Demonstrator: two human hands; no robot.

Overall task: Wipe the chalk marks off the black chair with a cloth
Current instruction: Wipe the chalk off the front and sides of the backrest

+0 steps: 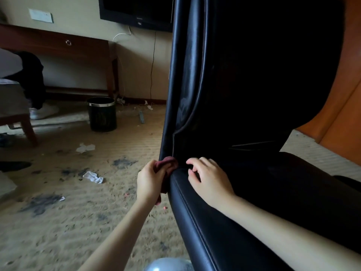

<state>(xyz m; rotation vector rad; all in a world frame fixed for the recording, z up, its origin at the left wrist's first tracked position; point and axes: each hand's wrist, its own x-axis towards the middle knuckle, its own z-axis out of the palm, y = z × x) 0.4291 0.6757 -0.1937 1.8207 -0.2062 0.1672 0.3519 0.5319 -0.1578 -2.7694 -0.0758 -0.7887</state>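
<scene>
1. The left hand (pixel 150 178), at lower centre of the frame, has its fingers curled round a bunched reddish cloth (pixel 169 163) and presses it against the chair's outer edge, right where the backrest meets the seat.
2. The right hand (pixel 208 178), just right of the left, rests on the seat with its fingers loosely bent; the fingertips touch the leather near the crease and hold nothing.
3. The chair (pixel 244 94) fills the centre and right of the frame, its tall backrest rising to the top edge and its seat running down to the lower right.
4. Progress, as I judge it: wiping is under way at the corner where seat and back join. The glossy left side of the backrest shows faint pale smears that may be chalk residue or only reflections; I cannot tell which. The front of the backrest and most of the seat lie in deep shadow, so any marks left there cannot be seen.
5. What seems left: finishing the seam the cloth is on now, then checking the dim surfaces in better light.
6. Further out, the carpet (pixel 68 222) at lower left carries dark stains and scraps of white paper. A bin (pixel 101 114) stands at left centre, under a desk (pixel 58 44), and a TV (pixel 136 12) hangs at the top.
</scene>
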